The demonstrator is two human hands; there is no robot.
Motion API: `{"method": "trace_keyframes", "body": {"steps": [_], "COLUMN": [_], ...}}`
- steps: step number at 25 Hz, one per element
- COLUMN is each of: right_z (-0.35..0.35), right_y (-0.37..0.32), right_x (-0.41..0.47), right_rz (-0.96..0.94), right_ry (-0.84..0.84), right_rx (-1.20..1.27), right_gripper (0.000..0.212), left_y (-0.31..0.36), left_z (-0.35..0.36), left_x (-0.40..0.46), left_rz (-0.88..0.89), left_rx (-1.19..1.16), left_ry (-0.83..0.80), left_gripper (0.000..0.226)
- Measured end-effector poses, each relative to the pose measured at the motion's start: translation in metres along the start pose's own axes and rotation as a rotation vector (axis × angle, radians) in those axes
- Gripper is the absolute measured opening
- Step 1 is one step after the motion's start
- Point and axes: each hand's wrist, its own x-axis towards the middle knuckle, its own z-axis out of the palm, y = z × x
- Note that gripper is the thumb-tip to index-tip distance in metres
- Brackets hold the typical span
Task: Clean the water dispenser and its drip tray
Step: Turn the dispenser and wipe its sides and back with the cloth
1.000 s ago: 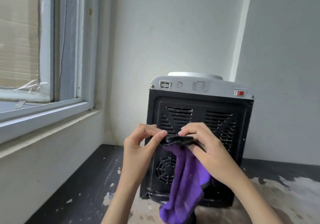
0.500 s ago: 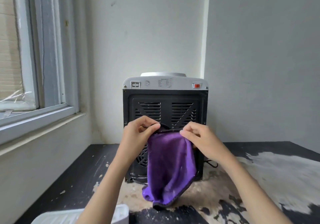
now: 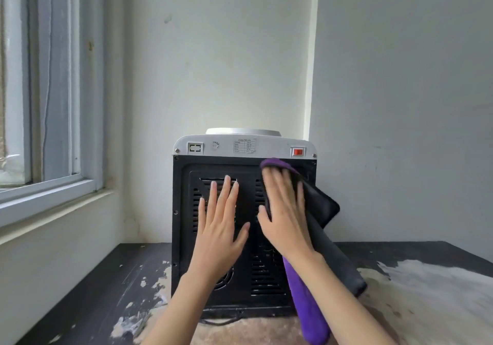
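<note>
The water dispenser (image 3: 186,184) stands on the table with its black vented back panel toward me, a grey top band with a red switch above it. My left hand (image 3: 218,227) lies flat on the left vents, fingers straight. My right hand (image 3: 285,214), blurred, presses a purple and black cloth (image 3: 309,299) against the upper right of the panel with straight fingers. The cloth hangs down past the panel's right edge. The drip tray is out of sight.
The worn dark table (image 3: 101,291) has flaked paint and a pale patch at right. A window frame and sill (image 3: 53,190) run along the left wall. White walls stand close behind and to the right of the dispenser. A black cord (image 3: 221,321) lies under its base.
Both hands let go of the pinched cloth edge. The left hand went flat on the panel; the right hand spread the cloth against the upper right of the panel. The view moved closer.
</note>
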Motion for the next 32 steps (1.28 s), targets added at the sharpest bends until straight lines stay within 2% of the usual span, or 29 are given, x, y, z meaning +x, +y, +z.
{"method": "trace_keyframes", "body": {"steps": [1,3,6,9,11,13,16,18,23,27,32], "right_z": [0.008,0.011,0.002,-0.004,0.0,0.008,0.019,0.019,0.0,0.003,-0.002], "right_y": [0.001,-0.001,0.008,0.028,0.028,0.018,-0.004,-0.006,0.032,0.056,0.069], "right_x": [0.005,0.013,0.018,0.01,0.008,0.012,0.023,0.028,0.032,0.018,-0.009], "right_rz": [-0.086,-0.152,-0.066,0.206,0.268,0.228,0.01,-0.082,0.107,0.023,0.159], "right_ry": [-0.007,-0.022,0.055,0.219,0.286,0.277,0.171,0.162,0.296,0.3,0.335], "right_rx": [-0.16,-0.288,-0.368,-0.299,-0.215,-0.179,-0.236,-0.295,-0.32,-0.412,-0.335], "right_gripper": [0.068,0.064,0.065,0.067,0.07,0.067,0.059,0.057,0.061,0.06,0.059], "left_y": [-0.002,-0.008,-0.018,-0.022,-0.022,-0.024,-0.026,-0.027,-0.032,-0.034,-0.036], "left_z": [0.006,0.016,0.023,0.023,0.024,0.025,0.027,0.028,0.029,0.03,0.029], "left_x": [0.0,-0.001,-0.006,-0.008,-0.009,-0.01,-0.01,-0.01,-0.012,-0.013,-0.014], "left_rz": [-0.015,-0.061,-0.073,-0.047,-0.035,-0.035,-0.033,-0.04,-0.027,-0.023,-0.005], "left_rx": [0.046,0.119,0.213,0.246,0.264,0.274,0.29,0.291,0.313,0.309,0.315], "left_ry": [0.003,-0.003,-0.013,-0.017,-0.008,-0.012,0.001,0.003,0.014,0.018,0.021], "left_gripper": [0.073,0.075,0.072,0.071,0.071,0.07,0.071,0.071,0.071,0.07,0.069]}}
